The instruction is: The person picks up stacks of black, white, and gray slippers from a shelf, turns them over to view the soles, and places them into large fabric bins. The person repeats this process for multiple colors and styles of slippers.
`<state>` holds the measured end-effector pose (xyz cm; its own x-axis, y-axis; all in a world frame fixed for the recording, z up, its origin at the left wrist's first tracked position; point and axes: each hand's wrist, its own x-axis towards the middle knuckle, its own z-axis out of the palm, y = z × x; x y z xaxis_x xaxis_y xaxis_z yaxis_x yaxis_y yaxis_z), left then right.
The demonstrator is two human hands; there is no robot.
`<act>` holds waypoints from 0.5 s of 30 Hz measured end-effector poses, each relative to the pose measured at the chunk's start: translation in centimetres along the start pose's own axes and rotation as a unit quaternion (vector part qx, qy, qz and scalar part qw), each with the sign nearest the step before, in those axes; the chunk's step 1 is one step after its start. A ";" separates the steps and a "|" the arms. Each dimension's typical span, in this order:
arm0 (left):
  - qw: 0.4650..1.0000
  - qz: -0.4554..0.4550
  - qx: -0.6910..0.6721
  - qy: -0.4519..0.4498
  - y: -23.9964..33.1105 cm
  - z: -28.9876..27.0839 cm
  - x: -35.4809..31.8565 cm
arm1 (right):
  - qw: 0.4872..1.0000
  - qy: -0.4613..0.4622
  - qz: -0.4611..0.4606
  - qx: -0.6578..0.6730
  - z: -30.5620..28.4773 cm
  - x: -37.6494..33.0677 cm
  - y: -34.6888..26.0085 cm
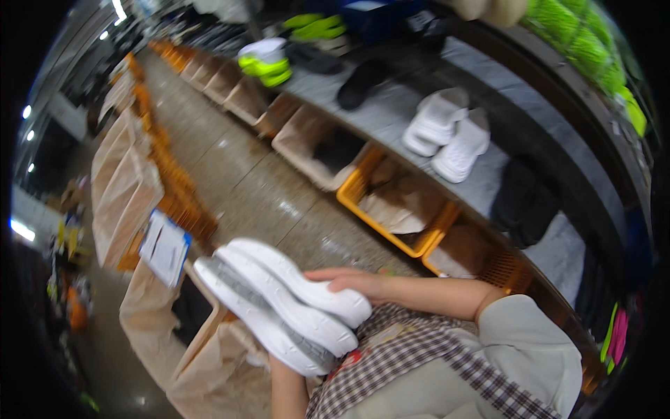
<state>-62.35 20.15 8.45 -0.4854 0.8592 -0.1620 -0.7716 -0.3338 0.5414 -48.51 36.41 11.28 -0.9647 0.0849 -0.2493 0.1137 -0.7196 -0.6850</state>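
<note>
Two white thick-soled slippers (pixel 279 304) are stacked together, soles outward, close to my chest. My right hand (pixel 356 281) lies over their upper edge with the fingers curled on the top slipper. Of my left arm only the forearm (pixel 287 391) shows, rising from below under the pair; the hand itself is hidden behind the slippers. Another pair of white slippers (pixel 450 136) lies on the grey shelf (pixel 377 115) to the right.
Black shoes (pixel 359 84) and neon yellow slippers (pixel 269 66) lie further along the shelf. Orange crates (pixel 391 199) and paper-lined bins (pixel 310 143) sit under it. Brown paper sacks (pixel 125 188) in crates line the left of the wet aisle floor (pixel 265 188). A sack (pixel 209 363) stands below the slippers.
</note>
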 end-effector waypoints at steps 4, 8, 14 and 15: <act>0.999 -0.038 -0.018 0.025 -2.1 0.4 -0.3 | 0.991 -0.038 -0.040 -0.123 -0.3 0.2 -1.8; 0.997 -0.049 -0.029 0.044 -2.8 -0.4 -0.8 | 0.821 0.228 -0.270 -0.448 -2.8 -2.7 -6.8; 0.996 -0.031 -0.042 0.067 -2.9 -1.1 0.2 | 0.681 0.674 -0.265 -0.107 -19.5 -10.5 -22.4; 0.996 -0.025 -0.043 0.070 -3.0 -1.1 0.6 | 0.713 0.669 -0.203 -0.048 -21.8 -11.0 -23.4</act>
<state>-60.81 21.25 5.87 -0.4927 0.8151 -0.3047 -0.8262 -0.3284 0.4577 -35.34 67.35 15.15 0.1600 0.9009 -0.4034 -0.0332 -0.4035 -0.9144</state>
